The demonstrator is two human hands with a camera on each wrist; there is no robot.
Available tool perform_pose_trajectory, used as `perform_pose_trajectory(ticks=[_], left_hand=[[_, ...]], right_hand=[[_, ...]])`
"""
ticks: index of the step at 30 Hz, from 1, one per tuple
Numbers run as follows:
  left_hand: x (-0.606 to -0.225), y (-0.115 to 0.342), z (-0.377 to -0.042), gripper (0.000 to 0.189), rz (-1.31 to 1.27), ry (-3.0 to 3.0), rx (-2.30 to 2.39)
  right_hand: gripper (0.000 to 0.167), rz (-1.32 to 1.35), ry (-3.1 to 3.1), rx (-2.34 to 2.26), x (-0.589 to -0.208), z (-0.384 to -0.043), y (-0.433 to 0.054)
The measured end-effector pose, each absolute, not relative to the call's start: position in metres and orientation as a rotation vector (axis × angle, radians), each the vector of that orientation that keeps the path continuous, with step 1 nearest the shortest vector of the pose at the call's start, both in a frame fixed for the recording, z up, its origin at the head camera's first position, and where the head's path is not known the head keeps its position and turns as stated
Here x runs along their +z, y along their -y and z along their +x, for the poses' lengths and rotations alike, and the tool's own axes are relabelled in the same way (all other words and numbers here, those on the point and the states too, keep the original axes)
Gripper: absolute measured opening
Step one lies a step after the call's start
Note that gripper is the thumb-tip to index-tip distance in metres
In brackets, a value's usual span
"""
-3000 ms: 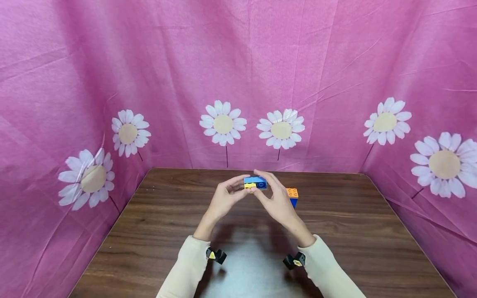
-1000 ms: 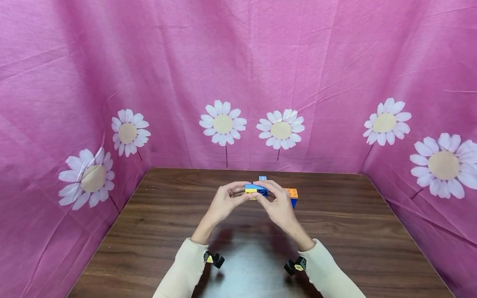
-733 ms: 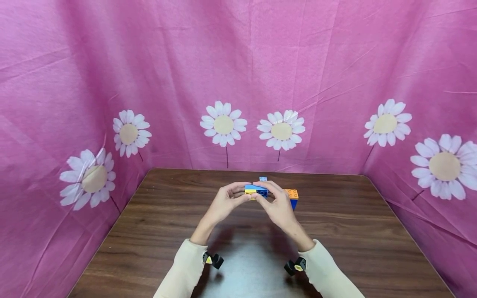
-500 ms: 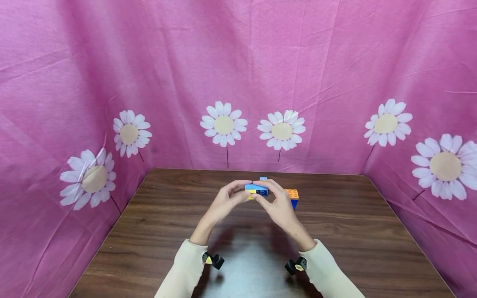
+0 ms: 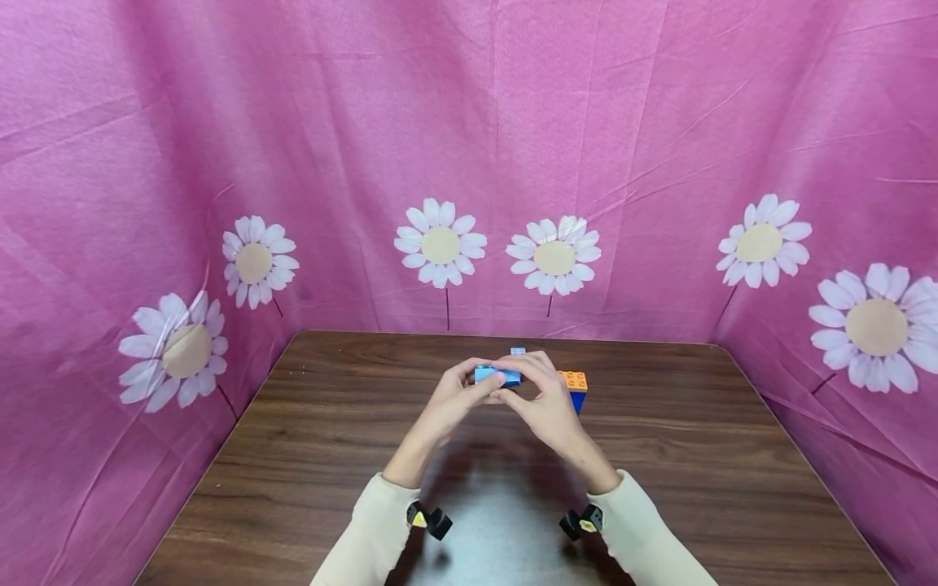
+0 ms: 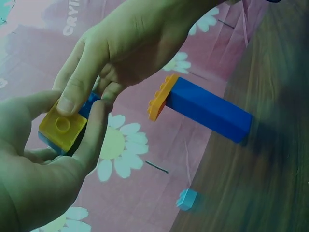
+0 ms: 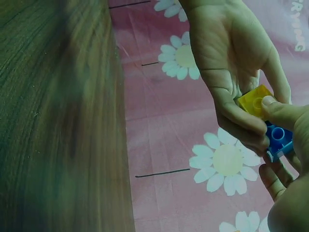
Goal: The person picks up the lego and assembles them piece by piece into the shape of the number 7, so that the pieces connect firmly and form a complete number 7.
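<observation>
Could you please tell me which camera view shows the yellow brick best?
The left wrist view: the yellow brick looks largest there, its ringed face only partly under the right hand. The right wrist view shows it smaller, also partly covered; the head view hides it.

I am in a cloth-screened booth; pink daisy-printed fabric (image 5: 469, 138) hangs round three sides of my wood-grain table (image 5: 733, 464).

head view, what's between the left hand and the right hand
The head view shows a blue brick held between the left hand and right hand; both wrist views also show a yellow brick against its underside.
</observation>
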State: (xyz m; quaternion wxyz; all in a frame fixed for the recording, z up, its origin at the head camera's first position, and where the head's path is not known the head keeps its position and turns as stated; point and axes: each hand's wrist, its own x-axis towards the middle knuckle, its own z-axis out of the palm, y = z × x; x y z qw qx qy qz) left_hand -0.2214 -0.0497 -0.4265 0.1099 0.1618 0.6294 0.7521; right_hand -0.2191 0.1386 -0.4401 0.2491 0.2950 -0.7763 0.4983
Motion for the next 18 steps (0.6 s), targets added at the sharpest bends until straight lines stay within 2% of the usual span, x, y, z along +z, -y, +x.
perform_pose_trajectory(ticks=[12,18], left_hand=[[-0.432,0.049,-0.221,0.04,0.449,-1.822,2.269],[-0.433,0.052,-0.222,0.039,0.438,-1.814,2.287]], right_hand=[[0.054,0.891,2.23,1.318,-0.429,-0.217,-0.165],[0.051,0.826,2.283,1.24,-0.424,-0.22,-0.193]])
